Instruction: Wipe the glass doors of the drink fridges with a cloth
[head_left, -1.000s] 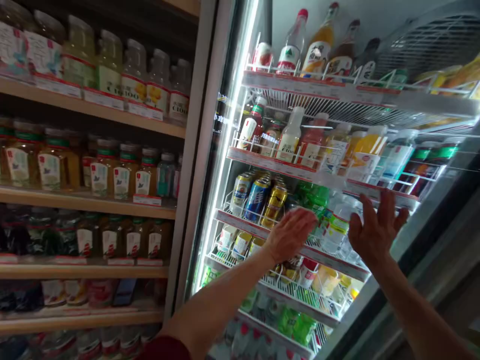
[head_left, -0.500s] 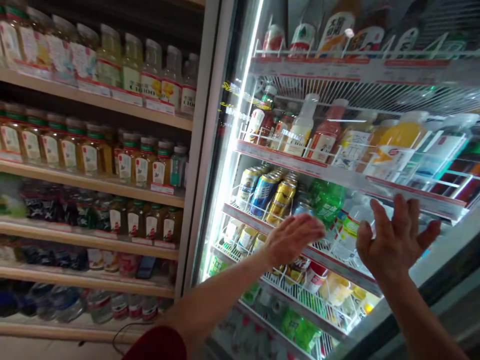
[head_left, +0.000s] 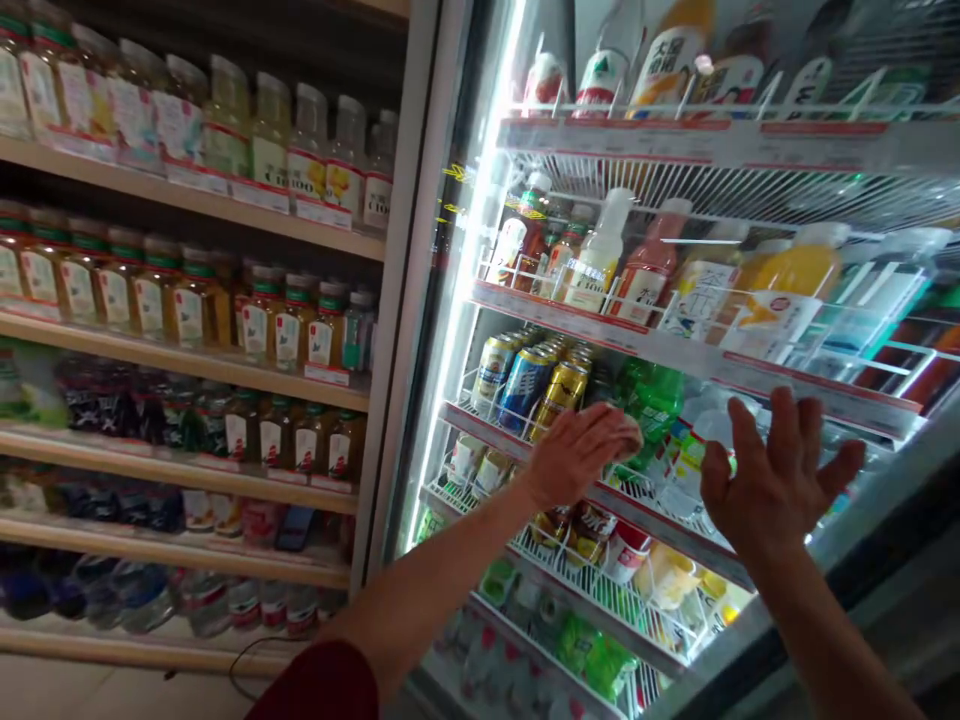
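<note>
My left hand [head_left: 581, 452] reaches up in front of the lit drinks fridge with its fingers stretched out, holding nothing. Nearest to it are a gold can [head_left: 559, 398], a blue can [head_left: 523, 388] and a large green bottle [head_left: 651, 400]. To the right, my right hand [head_left: 776, 478] is raised with fingers spread, also holding nothing. Behind it lie clear bottles with a yellow-green label [head_left: 686, 452], partly hidden by the hand. Whether either hand touches the fridge's glass front I cannot tell.
Wooden shelves [head_left: 330, 388] packed with bottles stand on the left, parted from the fridge by a grey upright frame [head_left: 397, 250]. Inside the fridge, a wire rack [head_left: 675, 345] holds juice bottles above my hands. A black cable [head_left: 247, 655] lies on the floor.
Both hands have shifted slightly left in view. They stay open, with nothing taken hold of. The view itself has moved a little.
</note>
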